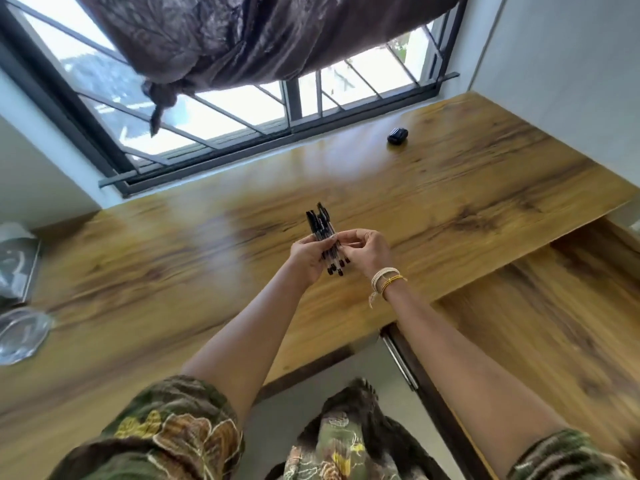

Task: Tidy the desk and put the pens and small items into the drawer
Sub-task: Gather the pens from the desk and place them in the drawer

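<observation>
Several black-capped pens (325,237) bunched upright between both hands, held above the middle of the wooden desk (450,188). Left hand (308,256) closed around the bundle from the side; right hand (365,251) pinching it with fingertips, thread bands on that wrist. Small black item (397,135) sits well apart, far right near the window (242,112). Glass dish (20,336) at the left edge. Drawer handle (401,362) shows below the desk edge; whether the drawer is shut I cannot tell

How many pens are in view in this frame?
About 5, all in one bundle of pens held upright above the desk between the left hand and right hand. They overlap, so the count is uncertain; some may be hidden.
</observation>
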